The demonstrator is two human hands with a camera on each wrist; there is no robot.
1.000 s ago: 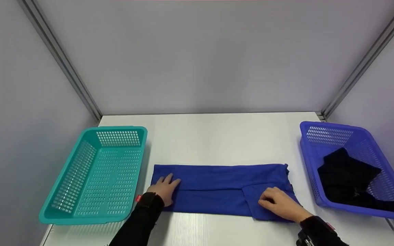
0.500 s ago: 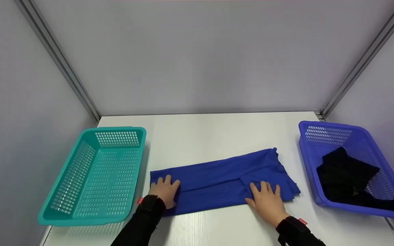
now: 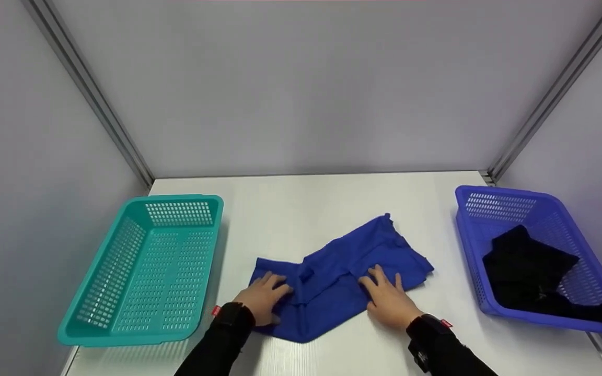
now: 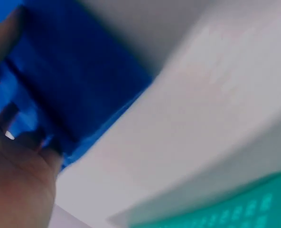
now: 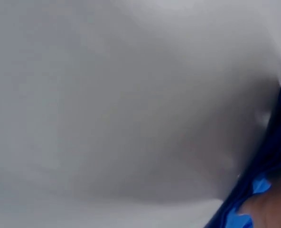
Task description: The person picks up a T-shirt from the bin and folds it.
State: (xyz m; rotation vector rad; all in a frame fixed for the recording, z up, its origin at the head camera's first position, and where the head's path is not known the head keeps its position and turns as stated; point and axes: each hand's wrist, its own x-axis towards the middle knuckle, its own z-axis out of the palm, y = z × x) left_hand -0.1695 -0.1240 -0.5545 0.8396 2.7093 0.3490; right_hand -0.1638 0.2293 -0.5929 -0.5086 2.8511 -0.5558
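A folded blue garment (image 3: 332,292) lies askew on the white table, its right end higher up and a raised crease running across its left part. My left hand (image 3: 265,296) rests on the left end, fingers spread and slightly bent against the fabric. In the left wrist view that hand (image 4: 17,175) touches the cloth (image 4: 83,71), with the thumb apart from the fingers. Spread fingers of my right hand (image 3: 389,298) press on the near side of the garment, right of its middle. Only a sliver of the right hand (image 5: 273,204) shows in the right wrist view.
A green plastic basket (image 3: 208,271) stands on the left of the white table (image 3: 290,219). On the right is a blue-purple basket (image 3: 471,261) with black clothing (image 3: 528,266) in it, part of which hangs over its rim. Panel walls enclose the back and sides.
The garment has turned, its right end shifting away and leftward, and its left part has bunched into a crease. My right hand has spread its fingers and moved left; my left hand has shifted slightly right.
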